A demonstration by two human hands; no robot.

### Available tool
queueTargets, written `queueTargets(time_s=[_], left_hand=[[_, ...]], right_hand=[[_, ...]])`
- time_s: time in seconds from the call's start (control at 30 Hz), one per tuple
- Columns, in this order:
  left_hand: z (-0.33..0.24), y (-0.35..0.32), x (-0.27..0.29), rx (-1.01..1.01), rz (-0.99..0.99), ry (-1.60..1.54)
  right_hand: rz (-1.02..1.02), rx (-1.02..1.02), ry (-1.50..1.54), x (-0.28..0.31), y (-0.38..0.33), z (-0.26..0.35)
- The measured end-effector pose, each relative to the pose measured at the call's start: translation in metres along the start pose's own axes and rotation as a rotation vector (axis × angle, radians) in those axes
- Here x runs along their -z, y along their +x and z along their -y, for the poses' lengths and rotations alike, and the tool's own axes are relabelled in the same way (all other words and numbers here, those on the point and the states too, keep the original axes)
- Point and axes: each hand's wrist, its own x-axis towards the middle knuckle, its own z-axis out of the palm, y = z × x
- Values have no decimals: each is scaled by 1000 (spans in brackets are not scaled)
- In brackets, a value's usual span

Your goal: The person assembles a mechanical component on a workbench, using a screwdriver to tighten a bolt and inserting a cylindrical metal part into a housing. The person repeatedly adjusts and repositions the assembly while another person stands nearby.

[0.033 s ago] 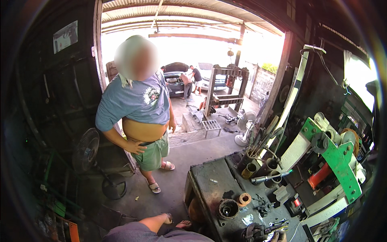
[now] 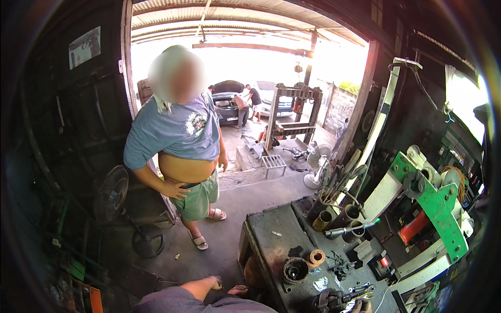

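Greasy workbench (image 2: 271, 235) bottom right, round metal part (image 2: 295, 270) on it; person (image 2: 180, 151) standing opposite, green machine (image 2: 433, 208) right.

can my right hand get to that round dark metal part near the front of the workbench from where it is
Probably yes. Only a sliver of the right hand shows at the bottom edge, on the same workbench; nothing tall stands between it and the round dark part.

Workbench (image 2: 271, 235) left half bare; right side crowded: metal cups (image 2: 323, 220), ring parts (image 2: 296, 269), green machine (image 2: 436, 208).
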Motion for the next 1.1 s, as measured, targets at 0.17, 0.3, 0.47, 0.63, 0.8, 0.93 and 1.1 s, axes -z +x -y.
queueTargets(time_s=[0.17,0.3,0.47,0.63,0.8,0.93,1.1], left_hand=[[12,-10,-26,5,104,39],[10,-17,-43,35,152,3],[4,-14,-45,4,156,70],[-3,-5,-26,15,92,2],[-10,4,-7,-5,34,24],[-7,11,-8,-88,-85,47],[-11,28,-21,-853,120,1769]], right_hand=[[1,17,-36,0,1,-2],[2,7,-52,1,3,-5],[9,54,-83,1,6,-13],[7,41,-49,2,7,-17],[10,59,-65,2,6,-19],[-1,90,-118,3,5,-23],[-29,98,-133,2,3,-19]])
